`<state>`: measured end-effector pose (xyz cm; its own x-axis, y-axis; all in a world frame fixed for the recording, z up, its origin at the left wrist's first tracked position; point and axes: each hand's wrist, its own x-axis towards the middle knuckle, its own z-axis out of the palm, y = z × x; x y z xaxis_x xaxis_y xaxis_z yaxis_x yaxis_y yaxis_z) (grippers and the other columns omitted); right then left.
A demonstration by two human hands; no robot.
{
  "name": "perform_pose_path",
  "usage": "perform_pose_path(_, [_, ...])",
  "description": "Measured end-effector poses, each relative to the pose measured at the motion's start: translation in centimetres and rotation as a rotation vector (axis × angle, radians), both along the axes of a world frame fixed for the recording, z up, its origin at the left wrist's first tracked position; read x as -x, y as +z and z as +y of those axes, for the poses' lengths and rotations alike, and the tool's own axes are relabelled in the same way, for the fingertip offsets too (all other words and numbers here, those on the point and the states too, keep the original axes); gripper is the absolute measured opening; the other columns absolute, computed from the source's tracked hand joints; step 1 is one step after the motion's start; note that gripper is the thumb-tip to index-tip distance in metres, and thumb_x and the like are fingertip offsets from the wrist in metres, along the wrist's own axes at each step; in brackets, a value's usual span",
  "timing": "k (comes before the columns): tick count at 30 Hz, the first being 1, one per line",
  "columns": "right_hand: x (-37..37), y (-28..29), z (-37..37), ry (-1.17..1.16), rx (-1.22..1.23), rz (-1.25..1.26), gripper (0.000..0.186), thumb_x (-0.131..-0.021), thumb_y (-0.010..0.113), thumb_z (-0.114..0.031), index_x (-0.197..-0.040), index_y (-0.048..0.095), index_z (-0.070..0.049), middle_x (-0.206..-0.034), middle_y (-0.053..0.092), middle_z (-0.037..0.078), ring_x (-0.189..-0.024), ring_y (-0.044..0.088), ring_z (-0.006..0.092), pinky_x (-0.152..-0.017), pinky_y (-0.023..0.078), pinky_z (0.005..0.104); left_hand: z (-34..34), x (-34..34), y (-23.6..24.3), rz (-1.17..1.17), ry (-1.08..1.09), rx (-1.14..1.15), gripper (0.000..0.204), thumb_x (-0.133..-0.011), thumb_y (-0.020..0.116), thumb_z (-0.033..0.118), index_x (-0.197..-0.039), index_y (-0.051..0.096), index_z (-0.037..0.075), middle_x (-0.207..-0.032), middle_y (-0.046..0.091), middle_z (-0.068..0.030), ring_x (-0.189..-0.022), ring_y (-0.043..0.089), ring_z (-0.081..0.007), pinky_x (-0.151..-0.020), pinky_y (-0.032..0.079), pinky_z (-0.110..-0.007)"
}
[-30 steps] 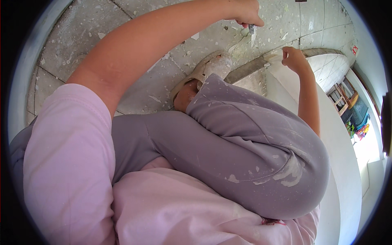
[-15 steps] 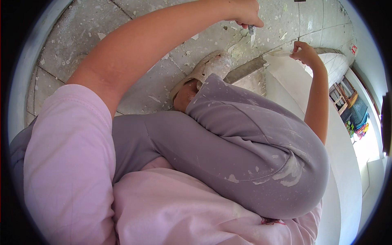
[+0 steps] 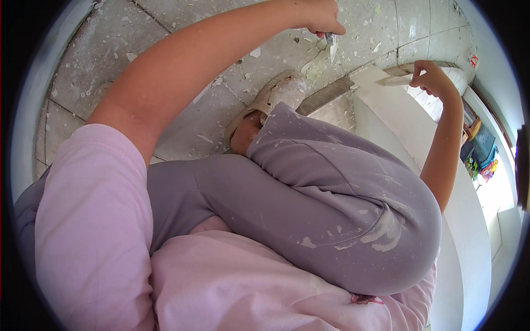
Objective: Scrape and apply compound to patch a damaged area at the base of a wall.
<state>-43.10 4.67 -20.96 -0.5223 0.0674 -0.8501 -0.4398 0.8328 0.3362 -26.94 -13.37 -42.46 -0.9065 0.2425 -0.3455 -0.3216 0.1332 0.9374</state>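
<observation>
My left hand (image 3: 322, 17), at the top edge, is closed on a small putty knife (image 3: 331, 44). Its grey metallic part and pale tip stick out below the fist, above the tiled floor. Over at the right, my right hand (image 3: 433, 80) pinches a thin, flat, pale blade-like scraper (image 3: 395, 81). This piece points left, over the end of a white panel or low wall face (image 3: 381, 96); whether it touches the surface I cannot tell. Fingers hide the grip ends of both tools.
Grey floor tiles (image 3: 187, 127) are spattered with white flakes. My putty-smeared shoe (image 3: 276, 99) and bent grey-trousered knee (image 3: 408, 237) lie between the arms. A grey strip (image 3: 326, 96) runs beside the shoe. Teal and coloured items (image 3: 483, 149) stand at far right.
My right hand has moved right and slightly down with the pale scraper, whose blade now shows more fully. My left hand has shifted a little left, still holding the putty knife.
</observation>
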Motion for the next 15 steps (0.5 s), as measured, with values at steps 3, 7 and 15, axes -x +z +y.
perform_pose_path(3, [0.7, 0.5, 0.8, -0.034, -0.034, 0.028, 0.019, -0.065, 0.07, -0.01, -0.073, 0.053, -0.004, -0.064, 0.056, 0.007, -0.053, 0.052, 0.0173, -0.047, 0.043, 0.0318, 0.3, 0.4, 0.5, -0.025, -0.038, -0.02, 0.03, -0.078, 0.067, 0.027, -0.068, 0.07, -0.002, -0.063, 0.068, -0.0125, -0.057, 0.066, -0.0214, -0.06, 0.053, -0.036])
perform_pose_path(7, [-2.1, -5.0, 2.7, 0.056, 0.157, -0.086, 0.019, -0.063, 0.07, -0.01, -0.074, 0.055, -0.003, -0.076, 0.059, 0.012, -0.067, 0.058, 0.023, -0.055, 0.046, 0.036, -0.3, -0.5, -0.4, -0.077, -0.035, 0.004, 0.03, -0.078, 0.067, 0.027, -0.068, 0.069, -0.002, -0.062, 0.067, -0.0124, -0.057, 0.066, -0.0212, -0.06, 0.053, -0.036])
perform_pose_path(15, [-3.9, -6.0, 3.8, 0.11, 0.069, -0.064, 0.018, -0.06, 0.067, -0.004, -0.073, 0.054, -0.002, -0.073, 0.061, 0.012, -0.066, 0.059, 0.0242, -0.058, 0.046, 0.037, -0.8, 0.0, -0.2, -0.111, -0.012, -0.032, 0.03, -0.079, 0.065, 0.026, -0.069, 0.069, -0.003, -0.063, 0.068, -0.0121, -0.057, 0.066, -0.0203, -0.061, 0.053, -0.035])
